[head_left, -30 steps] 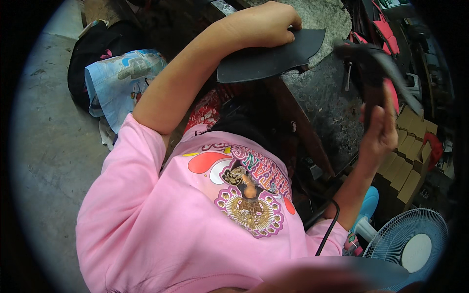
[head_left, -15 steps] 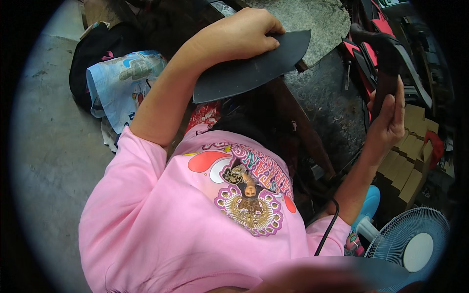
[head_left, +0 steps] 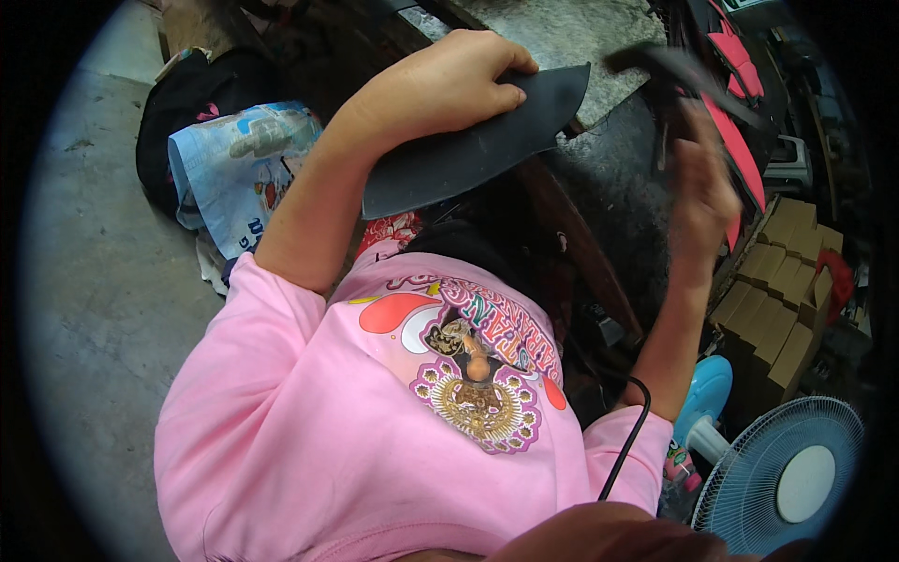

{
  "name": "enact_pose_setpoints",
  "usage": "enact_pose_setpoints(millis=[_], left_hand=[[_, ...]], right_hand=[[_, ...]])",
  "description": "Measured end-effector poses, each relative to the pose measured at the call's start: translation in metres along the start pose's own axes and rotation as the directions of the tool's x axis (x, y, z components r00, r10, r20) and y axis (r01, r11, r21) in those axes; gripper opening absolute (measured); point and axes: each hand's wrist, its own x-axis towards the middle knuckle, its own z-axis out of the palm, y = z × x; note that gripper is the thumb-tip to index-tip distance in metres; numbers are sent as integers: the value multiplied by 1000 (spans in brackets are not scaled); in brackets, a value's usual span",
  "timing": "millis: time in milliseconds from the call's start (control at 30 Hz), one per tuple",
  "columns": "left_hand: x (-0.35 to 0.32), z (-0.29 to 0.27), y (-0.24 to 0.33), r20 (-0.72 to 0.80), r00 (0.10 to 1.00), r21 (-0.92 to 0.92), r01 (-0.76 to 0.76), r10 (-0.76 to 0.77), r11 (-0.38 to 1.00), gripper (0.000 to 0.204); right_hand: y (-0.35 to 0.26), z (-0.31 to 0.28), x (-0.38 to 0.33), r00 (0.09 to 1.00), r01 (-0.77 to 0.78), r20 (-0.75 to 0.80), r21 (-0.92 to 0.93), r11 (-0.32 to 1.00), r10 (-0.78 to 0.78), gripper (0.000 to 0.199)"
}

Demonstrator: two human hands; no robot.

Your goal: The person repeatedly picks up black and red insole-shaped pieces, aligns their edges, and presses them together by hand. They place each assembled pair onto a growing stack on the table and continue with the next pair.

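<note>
My left hand (head_left: 468, 80) is closed on a flat black sheet (head_left: 468, 155), thumb and fingers at its far edge. The sheet is long and curved, pointed at its right end, and looks like rubber or leather. That right end reaches the near edge of a grey stone slab (head_left: 562, 37). My right hand (head_left: 702, 192) is raised to the right of the slab, closed round the handle of a dark hammer (head_left: 693, 75). The hammer's long curved head is smeared by motion and reaches over the slab's right edge, apart from the sheet.
Red and black cut pieces (head_left: 735, 66) lie to the right of a dark work surface (head_left: 609, 173). Stacked brown boxes (head_left: 777, 272) and a fan (head_left: 782, 468) stand at the right. A blue printed bag (head_left: 239, 159) lies on the left, above the concrete floor (head_left: 94, 309).
My right hand and the hammer have swung left toward the slab. My left hand and the black sheet have shifted slightly nearer to me, still gripped.
</note>
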Motion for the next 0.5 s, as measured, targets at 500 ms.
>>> enact_pose_setpoints(millis=[500], left_hand=[[1, 28, 29, -212, 977, -579, -153, 33, 801, 60]], right_hand=[[20, -25, -35, 960, 280, 69, -259, 924, -272, 36]])
